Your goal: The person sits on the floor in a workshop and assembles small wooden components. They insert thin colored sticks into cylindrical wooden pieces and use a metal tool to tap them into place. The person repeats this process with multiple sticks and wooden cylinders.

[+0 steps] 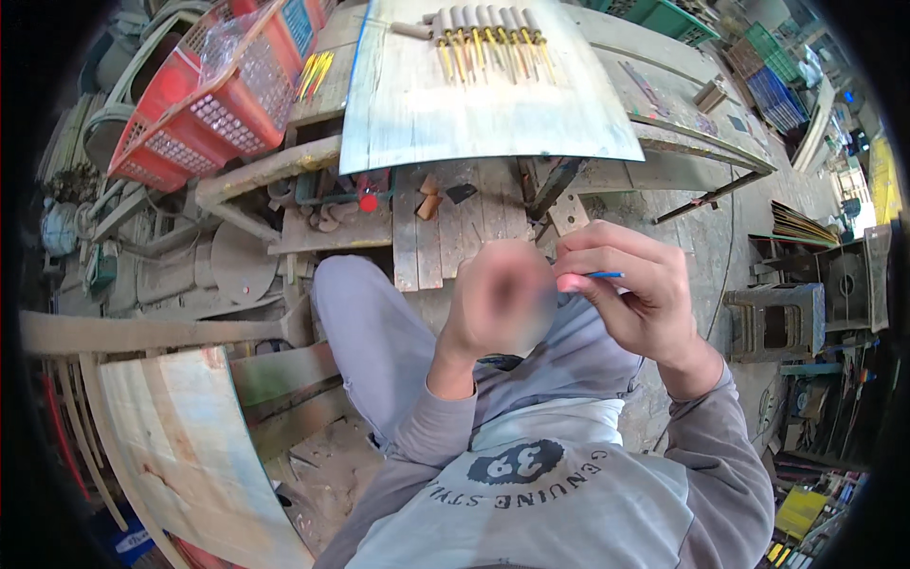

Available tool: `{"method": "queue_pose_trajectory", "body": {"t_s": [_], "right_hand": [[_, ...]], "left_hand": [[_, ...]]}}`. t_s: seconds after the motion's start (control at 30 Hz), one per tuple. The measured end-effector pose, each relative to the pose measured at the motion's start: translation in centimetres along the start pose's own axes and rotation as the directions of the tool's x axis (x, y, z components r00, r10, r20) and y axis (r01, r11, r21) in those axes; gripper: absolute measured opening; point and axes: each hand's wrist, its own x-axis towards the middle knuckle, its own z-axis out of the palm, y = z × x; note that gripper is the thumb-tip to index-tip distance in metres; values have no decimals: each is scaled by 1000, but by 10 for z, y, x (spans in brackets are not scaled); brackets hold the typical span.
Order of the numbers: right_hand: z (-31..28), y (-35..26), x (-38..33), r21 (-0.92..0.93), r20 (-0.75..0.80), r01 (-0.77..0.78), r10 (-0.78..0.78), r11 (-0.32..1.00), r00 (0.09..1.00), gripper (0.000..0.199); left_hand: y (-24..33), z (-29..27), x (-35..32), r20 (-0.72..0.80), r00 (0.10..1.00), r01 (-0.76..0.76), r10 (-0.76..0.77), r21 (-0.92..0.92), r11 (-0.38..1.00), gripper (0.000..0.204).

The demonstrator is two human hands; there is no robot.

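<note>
My right hand [635,294] is raised over my lap, its thumb and fingers pinched around a thin blue stick [605,275]. Close beside it on the left, my left hand [460,327] is held up. A round blurred patch covers its fingers and whatever may be in them, so I cannot make out its grip. Beyond my knees stands a table with a pale board [474,119] on top. Lying in a row on that board are several grey cylinders with thin yellow-and-dark ends [491,38]. A separate grey cylinder [410,30] lies left of the row.
A red plastic basket [204,104] stands at the far left, with thin yellow and red sticks [315,74] beside it. Under the table, wood scraps [428,201] lie on a plank shelf. A second pale board [190,446] leans at my left. At my right stands a grey stool [773,318].
</note>
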Motion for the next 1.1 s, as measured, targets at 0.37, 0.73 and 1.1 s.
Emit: {"method": "queue_pose_trajectory", "body": {"t_s": [0.37,0.73,1.1], "right_hand": [[-78,71,42,406,-91,-191,247,894,965,23],[-143,358,36,-491,-404,-729,617,476,675,28],[-162,322,45,-519,-150,-730,794,444,590,30]], "left_hand": [[4,1,6,-70,994,61,-83,-280,958,9],[-6,5,8,-85,993,61,-85,-248,967,14],[-9,5,8,-84,991,79,-100,-227,971,14]]}}
